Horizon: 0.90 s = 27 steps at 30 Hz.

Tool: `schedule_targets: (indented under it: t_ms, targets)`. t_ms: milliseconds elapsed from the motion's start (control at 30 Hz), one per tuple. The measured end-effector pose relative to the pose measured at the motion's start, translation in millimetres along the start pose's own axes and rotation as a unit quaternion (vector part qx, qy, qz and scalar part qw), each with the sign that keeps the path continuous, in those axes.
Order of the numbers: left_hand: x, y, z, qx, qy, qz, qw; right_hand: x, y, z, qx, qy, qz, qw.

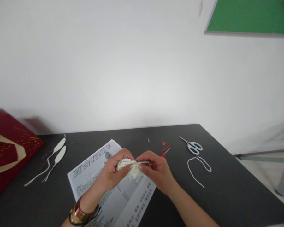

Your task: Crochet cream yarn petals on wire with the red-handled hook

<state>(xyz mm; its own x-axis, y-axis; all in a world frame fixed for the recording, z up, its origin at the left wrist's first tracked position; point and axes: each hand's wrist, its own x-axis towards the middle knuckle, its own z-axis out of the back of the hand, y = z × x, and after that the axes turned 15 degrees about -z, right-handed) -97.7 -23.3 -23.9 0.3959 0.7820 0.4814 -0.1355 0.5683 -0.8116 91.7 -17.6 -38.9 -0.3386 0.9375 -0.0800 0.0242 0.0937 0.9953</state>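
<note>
A small bundle of cream-white yarn (135,172) is held between both hands, above a printed sheet. My left hand (117,165) grips its left side, thumb across the front. On the right, my right hand (154,167) is closed with thumb and fingertips at the top of the bundle. A short pale length, yarn or a thin tool, runs into those fingers; I cannot tell which. The printed sheet (90,181), with large outlined characters and a grey picture, lies tilted on the dark table beneath my hands.
Two white crocheted petals (60,154) with yarn tails lie left, near a red gift bag (11,148). Right of my hands are an orange stitch marker (163,143), a red-handled tool (163,154), scissors (194,147) and loose white yarn (190,170). The wall stands behind the table (217,195).
</note>
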Motion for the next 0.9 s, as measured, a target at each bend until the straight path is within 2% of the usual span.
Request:
schedule_targets:
  t_ms: [167, 300, 433, 567, 700, 833, 900]
  targets:
    - [0, -1, -3.4, 0.009, 0.001, 0.016, 1.000, -1, 2, -3, -0.002, -0.024, -0.008, 1.000]
    - [0, -2, 2.6, -0.008, -0.002, 0.007, 1.000, -1, 4, 0, 0.030, -0.048, -0.022, 0.998]
    - [1, 0, 8.6, -0.034, -0.027, 0.013, 0.999, 0, 5, 2, 0.111, -0.006, -0.050, 0.993]
    - [0, 4, 4.2, -0.080, -0.033, 0.027, 0.996, 1, 4, 2, 0.167, 0.042, -0.037, 0.984]
    - [-2, 9, -5.1, -0.141, -0.039, 0.045, 0.988, 1, 2, -1, 0.152, 0.067, -0.020, 0.986]
    - [-1, 6, -9.4, -0.124, -0.017, 0.032, 0.992, 0, -1, -3, 0.125, 0.071, -0.045, 0.989]
    - [-1, 4, -9.3, -0.120, -0.026, 0.043, 0.992, 0, -3, -4, 0.106, 0.082, -0.059, 0.989]
